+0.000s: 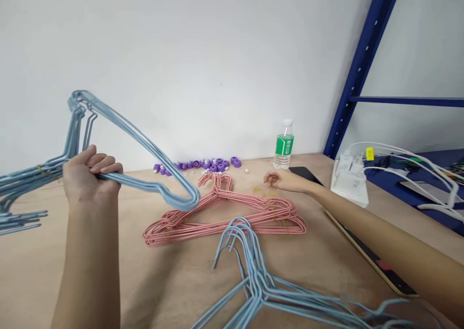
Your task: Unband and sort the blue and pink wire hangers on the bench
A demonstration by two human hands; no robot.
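Far out at nine o'clock, the left hand (93, 177) is wrapped firmly in a fist, gripping a bundle of light-blue coated-wire clothes hangers (177, 203), and up they tilt over the tan tabletop (29, 276), one end running out past the edge of the view! Moving right, just off centre at about eight o'clock, a scatter of small round purple caps (197, 164) sits along the wall, little white pieces among them. Straight below centre, at six o'clock, lies a stack of pink coated-wire hangers (224, 228), hooks away from the camera. Nearer still, between five and six, a second spread of light-blue wire hangers (258, 290) fans out. And here at half past three is the right hand (279, 180), half closed, fingers curled loosely in the air; whether it pinches anything, I can't tell. Just behind it, at three o'clock, stands a clear plastic bottle with a green label (284, 144). On to a white power strip loaded with plugs (350, 186) further out at three, a blue metal shelf post (357, 73) rising at two, and a long flat black slab (379, 264) at four, partly under the right forearm.
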